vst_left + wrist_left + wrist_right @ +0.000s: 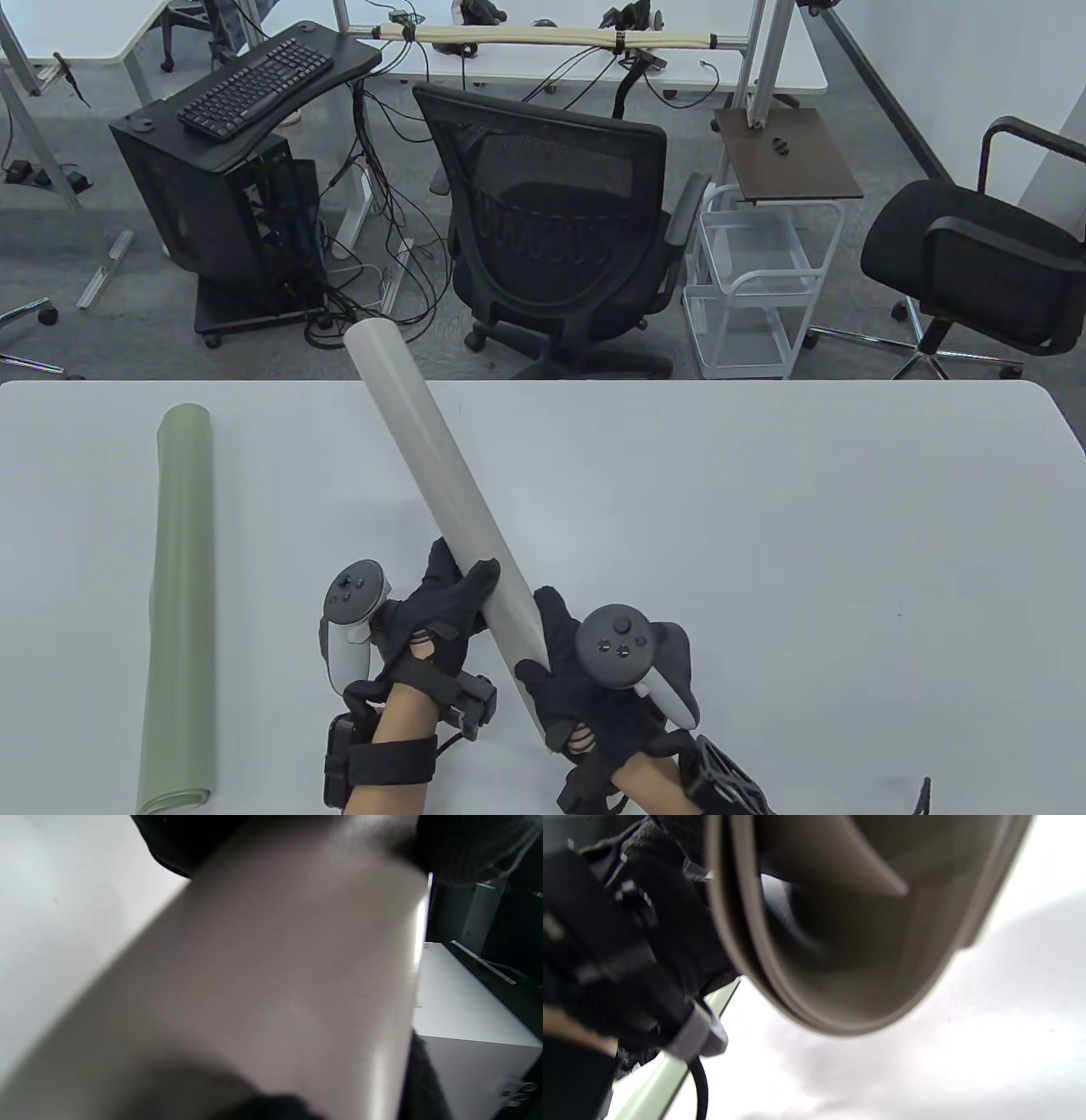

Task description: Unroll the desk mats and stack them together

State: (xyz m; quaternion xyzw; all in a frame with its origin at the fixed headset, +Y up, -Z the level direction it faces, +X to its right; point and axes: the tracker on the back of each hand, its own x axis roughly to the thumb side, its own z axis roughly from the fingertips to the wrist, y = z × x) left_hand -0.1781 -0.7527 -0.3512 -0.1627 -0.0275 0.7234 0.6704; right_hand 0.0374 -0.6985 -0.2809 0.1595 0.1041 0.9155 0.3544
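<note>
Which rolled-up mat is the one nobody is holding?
Look at the white table, over on its left side. The green rolled mat lies flat there, alone. The grey rolled mat is tilted up, gripped by the left hand and right hand.

I have both hands low at the near edge of the tabletop (764, 509), close together. My left hand (441, 607) has its fingers (479, 577) curled round the grey roll (441, 475) from the left. My right hand (577, 679) grips the roll's near end, thumb wrapped across it. Both forearms come in from below, trackers facing up.
</note>
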